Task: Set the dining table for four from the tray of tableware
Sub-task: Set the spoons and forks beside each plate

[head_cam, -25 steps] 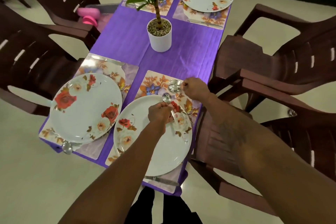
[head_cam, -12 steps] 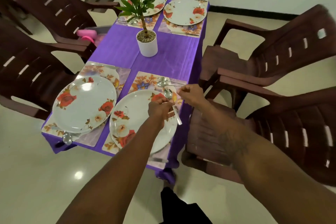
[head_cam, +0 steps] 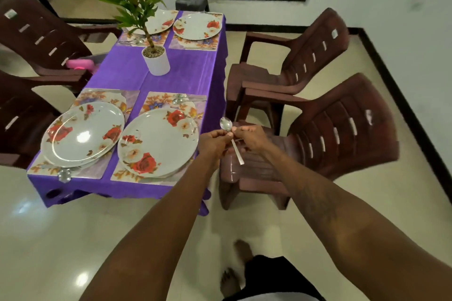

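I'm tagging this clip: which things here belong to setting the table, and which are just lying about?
Job: spoon pinched by left hand and right hand; floral plates; placemats; laid cutlery.
Lying about: potted plant; chairs; pink object.

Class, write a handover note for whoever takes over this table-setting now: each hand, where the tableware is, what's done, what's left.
Left hand and right hand: fingers of both pinch one spoon, held in the air past the right edge of the table.
Done: plates on mats: near right plate, near left plate, far right plate, far left plate.
Cutlery lies beyond the near right plate; a second spoon lies before the near left plate.
Left: lay the held spoon, perhaps at the far right place, where no cutlery shows clearly. Tray not in view.
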The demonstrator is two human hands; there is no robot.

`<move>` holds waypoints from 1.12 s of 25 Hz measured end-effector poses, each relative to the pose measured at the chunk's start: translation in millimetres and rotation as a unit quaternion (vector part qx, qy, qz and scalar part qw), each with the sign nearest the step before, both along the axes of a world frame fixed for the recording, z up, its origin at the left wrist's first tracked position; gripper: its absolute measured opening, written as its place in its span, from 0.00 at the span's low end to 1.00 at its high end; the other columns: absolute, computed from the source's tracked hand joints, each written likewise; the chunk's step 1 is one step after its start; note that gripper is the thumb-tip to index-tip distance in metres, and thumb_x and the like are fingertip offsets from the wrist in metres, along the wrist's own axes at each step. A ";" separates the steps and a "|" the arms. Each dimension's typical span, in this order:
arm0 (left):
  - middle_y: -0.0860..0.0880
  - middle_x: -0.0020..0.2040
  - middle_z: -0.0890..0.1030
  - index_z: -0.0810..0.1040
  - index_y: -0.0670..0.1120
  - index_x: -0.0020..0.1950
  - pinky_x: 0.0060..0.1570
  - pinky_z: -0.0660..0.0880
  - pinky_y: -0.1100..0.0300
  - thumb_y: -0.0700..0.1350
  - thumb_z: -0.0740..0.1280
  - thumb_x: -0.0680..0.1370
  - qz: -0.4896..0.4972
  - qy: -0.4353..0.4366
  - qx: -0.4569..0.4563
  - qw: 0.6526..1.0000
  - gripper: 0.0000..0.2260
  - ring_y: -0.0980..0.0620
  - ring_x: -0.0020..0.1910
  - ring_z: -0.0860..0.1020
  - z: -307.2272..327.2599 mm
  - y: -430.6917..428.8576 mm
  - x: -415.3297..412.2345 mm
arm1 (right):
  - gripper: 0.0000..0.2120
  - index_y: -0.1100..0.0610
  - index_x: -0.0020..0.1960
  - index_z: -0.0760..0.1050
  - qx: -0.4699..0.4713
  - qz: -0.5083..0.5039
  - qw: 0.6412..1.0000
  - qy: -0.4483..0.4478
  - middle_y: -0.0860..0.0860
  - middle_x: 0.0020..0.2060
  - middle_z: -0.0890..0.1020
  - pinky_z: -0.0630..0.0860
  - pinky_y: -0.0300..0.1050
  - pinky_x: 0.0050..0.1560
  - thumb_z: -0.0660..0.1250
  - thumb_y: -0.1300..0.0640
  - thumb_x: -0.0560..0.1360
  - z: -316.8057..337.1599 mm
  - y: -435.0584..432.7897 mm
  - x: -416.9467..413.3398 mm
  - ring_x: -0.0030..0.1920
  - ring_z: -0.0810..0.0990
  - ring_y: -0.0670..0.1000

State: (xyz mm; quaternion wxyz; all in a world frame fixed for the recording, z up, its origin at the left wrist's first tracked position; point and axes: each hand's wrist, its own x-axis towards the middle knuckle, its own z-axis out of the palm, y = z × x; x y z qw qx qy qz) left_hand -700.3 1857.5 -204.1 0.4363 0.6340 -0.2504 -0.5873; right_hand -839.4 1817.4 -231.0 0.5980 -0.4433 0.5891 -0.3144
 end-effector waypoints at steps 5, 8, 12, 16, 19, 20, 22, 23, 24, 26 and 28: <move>0.40 0.46 0.87 0.83 0.39 0.52 0.41 0.85 0.52 0.36 0.74 0.77 -0.036 -0.004 -0.023 0.999 0.05 0.45 0.44 0.88 14.3 18.7 -69.2 | 0.05 0.59 0.47 0.86 -0.007 -0.040 0.999 -0.011 0.61 0.40 0.86 0.82 0.46 0.34 0.73 0.58 0.78 28.2 29.8 -74.4 0.38 0.84 0.58; 0.40 0.48 0.87 0.83 0.40 0.50 0.45 0.85 0.48 0.36 0.74 0.77 -0.058 0.007 -0.024 0.998 0.03 0.45 0.45 0.87 17.4 14.4 -113.1 | 0.04 0.59 0.45 0.86 -0.030 -0.058 0.998 0.010 0.58 0.33 0.83 0.79 0.42 0.30 0.74 0.59 0.77 39.3 32.4 -119.4 0.31 0.80 0.54; 0.38 0.52 0.86 0.81 0.35 0.58 0.46 0.85 0.47 0.36 0.72 0.79 -0.061 0.022 -0.031 0.997 0.09 0.42 0.51 0.86 19.3 -0.3 -183.0 | 0.06 0.64 0.51 0.86 -0.053 -0.060 0.997 0.018 0.61 0.39 0.86 0.83 0.46 0.35 0.73 0.61 0.77 44.7 20.5 -188.3 0.36 0.85 0.55; 0.38 0.52 0.86 0.81 0.36 0.57 0.48 0.85 0.47 0.35 0.72 0.79 -0.035 0.012 -0.028 0.999 0.08 0.45 0.48 0.87 14.8 -25.1 -255.7 | 0.07 0.70 0.53 0.83 -0.064 -0.045 0.997 -0.014 0.54 0.33 0.85 0.79 0.39 0.29 0.72 0.66 0.77 34.1 -13.5 -257.5 0.30 0.83 0.47; 0.39 0.48 0.86 0.81 0.38 0.53 0.47 0.85 0.49 0.35 0.72 0.79 0.024 0.006 -0.019 1.000 0.05 0.45 0.46 0.85 12.8 -63.7 -312.7 | 0.07 0.70 0.52 0.82 -0.050 0.004 0.998 -0.037 0.55 0.32 0.84 0.78 0.39 0.27 0.72 0.66 0.78 32.4 -58.9 -310.8 0.28 0.83 0.46; 0.38 0.47 0.85 0.80 0.39 0.52 0.47 0.85 0.48 0.35 0.72 0.79 0.042 0.005 -0.016 0.999 0.04 0.45 0.45 0.85 12.4 -77.6 -331.9 | 0.07 0.70 0.52 0.82 -0.039 0.019 0.998 -0.042 0.56 0.33 0.84 0.78 0.39 0.27 0.71 0.66 0.78 33.7 -75.1 -327.2 0.28 0.83 0.47; 0.40 0.43 0.85 0.80 0.41 0.49 0.42 0.86 0.50 0.34 0.73 0.78 0.063 0.006 -0.011 0.998 0.04 0.47 0.40 0.85 14.6 -106.0 -371.3 | 0.07 0.68 0.53 0.82 -0.025 0.038 0.999 -0.030 0.61 0.39 0.86 0.82 0.45 0.32 0.70 0.64 0.79 32.9 -110.9 -360.6 0.33 0.86 0.52; 0.41 0.41 0.85 0.80 0.41 0.47 0.36 0.85 0.54 0.34 0.73 0.78 0.077 0.005 -0.008 0.997 0.04 0.49 0.36 0.85 15.2 -118.2 -389.5 | 0.07 0.67 0.54 0.82 -0.017 0.045 0.999 -0.021 0.63 0.43 0.86 0.85 0.51 0.38 0.70 0.63 0.79 32.2 -127.0 -376.6 0.38 0.88 0.57; 0.42 0.39 0.84 0.80 0.41 0.46 0.31 0.83 0.56 0.33 0.73 0.78 0.091 0.005 -0.009 0.996 0.05 0.51 0.33 0.84 14.7 -133.2 -410.0 | 0.07 0.66 0.55 0.82 -0.008 0.051 0.998 -0.019 0.65 0.46 0.86 0.86 0.56 0.43 0.69 0.64 0.80 32.0 -145.0 -395.3 0.42 0.88 0.60; 0.43 0.37 0.84 0.80 0.41 0.44 0.28 0.81 0.59 0.33 0.73 0.77 0.111 0.017 -0.011 0.994 0.06 0.52 0.30 0.84 16.8 -159.1 -439.8 | 0.08 0.68 0.57 0.80 0.001 0.065 0.998 -0.027 0.66 0.47 0.85 0.86 0.55 0.40 0.66 0.66 0.81 31.7 -177.2 -423.6 0.40 0.88 0.60; 0.44 0.36 0.84 0.79 0.41 0.43 0.28 0.80 0.59 0.32 0.73 0.77 0.132 0.030 -0.009 0.991 0.07 0.53 0.30 0.83 13.7 -187.8 -459.4 | 0.09 0.69 0.59 0.80 0.003 0.082 0.996 -0.028 0.64 0.45 0.84 0.84 0.47 0.33 0.64 0.68 0.81 32.2 -205.1 -443.2 0.35 0.86 0.55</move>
